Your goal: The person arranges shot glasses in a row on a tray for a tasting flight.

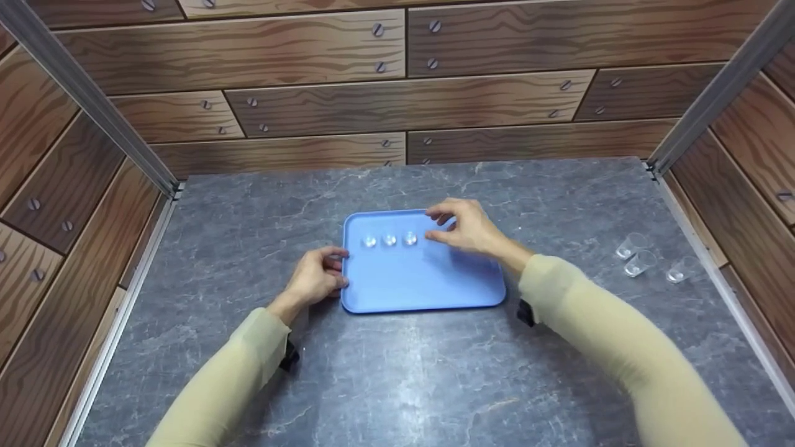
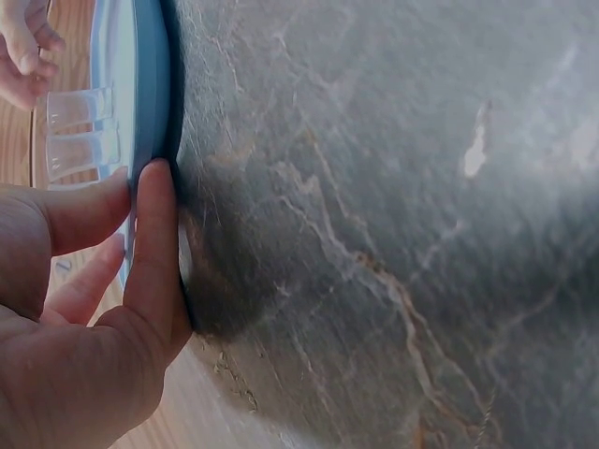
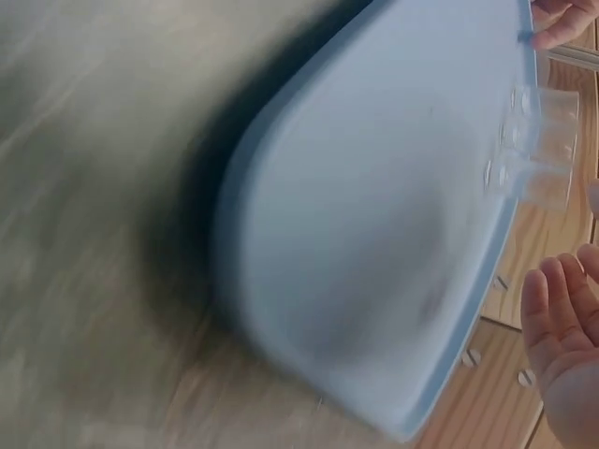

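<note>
A blue tray [image 1: 428,288] lies on the table, with three small clear plastic cups [image 1: 389,239] in a row toward its back left. My left hand [image 1: 312,276] holds the tray's left edge; in the left wrist view its fingers [image 2: 154,224] pinch the rim. Over the tray's back right part hovers my right hand [image 1: 469,226], just right of the row. Its thumb and fingers are spread apart with nothing between them, and the right wrist view shows the same loosely bent fingers [image 3: 562,299] near the cups [image 3: 547,145].
Three more clear cups [image 1: 640,263] stand on the grey marbled table [image 1: 385,372] at the far right, close to the side rail. Wood-patterned panels [image 1: 310,49] enclose the back and both sides, with metal posts [image 1: 93,93] at the corners.
</note>
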The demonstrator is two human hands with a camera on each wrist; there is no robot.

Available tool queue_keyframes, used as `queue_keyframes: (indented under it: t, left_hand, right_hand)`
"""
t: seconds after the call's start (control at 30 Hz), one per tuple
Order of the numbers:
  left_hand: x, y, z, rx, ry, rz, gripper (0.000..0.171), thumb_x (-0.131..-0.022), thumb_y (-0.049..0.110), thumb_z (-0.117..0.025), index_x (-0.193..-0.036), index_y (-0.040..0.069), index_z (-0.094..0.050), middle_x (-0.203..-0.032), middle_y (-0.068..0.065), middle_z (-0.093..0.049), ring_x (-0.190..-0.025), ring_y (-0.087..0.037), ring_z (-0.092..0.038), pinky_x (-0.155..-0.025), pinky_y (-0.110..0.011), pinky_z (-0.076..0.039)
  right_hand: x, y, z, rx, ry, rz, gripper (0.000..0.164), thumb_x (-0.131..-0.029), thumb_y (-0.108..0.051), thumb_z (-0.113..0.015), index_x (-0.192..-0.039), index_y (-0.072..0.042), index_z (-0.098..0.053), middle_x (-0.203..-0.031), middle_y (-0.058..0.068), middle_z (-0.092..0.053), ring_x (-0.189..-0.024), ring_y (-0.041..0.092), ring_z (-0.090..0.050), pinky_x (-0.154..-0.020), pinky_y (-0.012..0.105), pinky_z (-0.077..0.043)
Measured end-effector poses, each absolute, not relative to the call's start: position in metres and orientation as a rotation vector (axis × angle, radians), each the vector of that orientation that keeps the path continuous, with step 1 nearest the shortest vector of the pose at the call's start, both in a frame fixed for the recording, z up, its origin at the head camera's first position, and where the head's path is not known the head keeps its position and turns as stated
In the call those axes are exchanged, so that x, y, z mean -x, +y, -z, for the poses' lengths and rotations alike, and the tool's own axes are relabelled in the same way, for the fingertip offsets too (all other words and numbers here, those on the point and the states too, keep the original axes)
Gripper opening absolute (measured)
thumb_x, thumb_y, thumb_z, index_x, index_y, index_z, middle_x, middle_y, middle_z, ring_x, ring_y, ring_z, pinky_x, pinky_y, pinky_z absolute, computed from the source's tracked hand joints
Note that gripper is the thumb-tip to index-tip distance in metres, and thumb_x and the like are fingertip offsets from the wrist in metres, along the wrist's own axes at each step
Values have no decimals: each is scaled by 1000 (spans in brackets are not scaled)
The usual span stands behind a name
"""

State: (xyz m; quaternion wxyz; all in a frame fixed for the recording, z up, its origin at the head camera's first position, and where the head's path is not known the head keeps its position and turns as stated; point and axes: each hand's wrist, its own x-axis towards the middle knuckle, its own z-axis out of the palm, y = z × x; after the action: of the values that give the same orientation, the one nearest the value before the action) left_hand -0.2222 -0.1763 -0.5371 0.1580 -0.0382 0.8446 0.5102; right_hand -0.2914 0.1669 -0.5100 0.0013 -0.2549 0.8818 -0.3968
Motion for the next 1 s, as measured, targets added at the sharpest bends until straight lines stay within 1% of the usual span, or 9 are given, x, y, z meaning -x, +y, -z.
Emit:
queue_keyframes:
  t: [0.23, 0.33, 0.57, 0.63, 0.73, 0.8, 0.87, 0.93, 1.0]
  left_hand:
    - [223, -177, 536, 116, 2433, -1442, 59, -91, -14, -78, -146, 7, -72, -114, -14, -67, -91, -19, -69, -71, -34, -72]
    - [222, -177, 537, 110, 2433, -1444, 59, -91, -14, -78, -146, 7, -72, -114, -14, -67, -91, -19, -70, -71, -33, -72]
    - [221, -177, 537, 111, 2436, -1439, 59, -91, -14, -78, -145, 7, -72, -114, -14, -67, -92, -19, -70, -71, -33, -72]
    - [221, -176, 537, 114, 2435, -1437, 59, -91, -14, -78, -145, 7, -72, -114, -14, -67, -92, -19, -69, -71, -33, -72]
    - [221, -177, 538, 111, 2428, -1446, 58, -91, -14, -78, -145, 6, -72, -114, -14, -67, -93, -19, -69, -71, -33, -72]
    - [221, -177, 538, 107, 2423, -1455, 58, -91, -14, -78, -145, 6, -72, -114, -14, -67, -93, -18, -68, -71, -33, -72]
    - [222, -178, 538, 105, 2422, -1459, 58, -91, -14, -78, -145, 6, -72, -114, -14, -67, -93, -18, -68, -72, -34, -73]
    - [222, -177, 538, 108, 2427, -1457, 58, -91, -14, -78, -145, 6, -73, -114, -15, -67, -93, -18, -68, -72, -34, -73]
    - [222, -177, 538, 108, 2429, -1453, 57, -91, -13, -78, -145, 6, -73, -114, -15, -67, -92, -19, -68, -72, -34, -73]
  right_hand:
    - [284, 203, 503, 793, 2793, 1203, 40, -93, -12, -91, -128, 4, -81, -121, 26, -80, -109, 42, -80, -94, 57, -71]
    - [281, 221, 500, 794, 2828, 1158, 40, -93, -12, -90, -129, 4, -81, -120, 25, -80, -108, 42, -80, -95, 57, -71]
    - [267, 270, 488, 745, 2892, 1187, 36, -92, -4, -89, -126, 6, -80, -117, 27, -81, -104, 45, -80, -94, 56, -71]
    - [262, 285, 484, 719, 2921, 1172, 36, -92, -5, -89, -126, 4, -81, -117, 25, -81, -102, 40, -80, -94, 50, -72]
    - [255, 310, 478, 687, 2968, 1147, 35, -93, -6, -89, -126, 1, -81, -117, 22, -82, -100, 24, -78, -92, 32, -71]
    - [250, 327, 475, 667, 2999, 1146, 34, -93, -6, -89, -126, 1, -81, -117, 23, -82, -98, 9, -74, -90, 17, -67]
    - [245, 344, 472, 651, 3029, 1154, 33, -93, -4, -88, -125, 1, -82, -116, 23, -82, -96, -4, -69, -88, 6, -60]
    - [240, 360, 471, 629, 3062, 1162, 32, -92, -3, -89, -124, 1, -82, -115, 24, -82, -94, -13, -65, -87, 0, -55]
    - [235, 376, 471, 600, 3096, 1174, 31, -92, -2, -89, -122, 1, -83, -114, 23, -83, -93, -19, -62, -86, -3, -52]
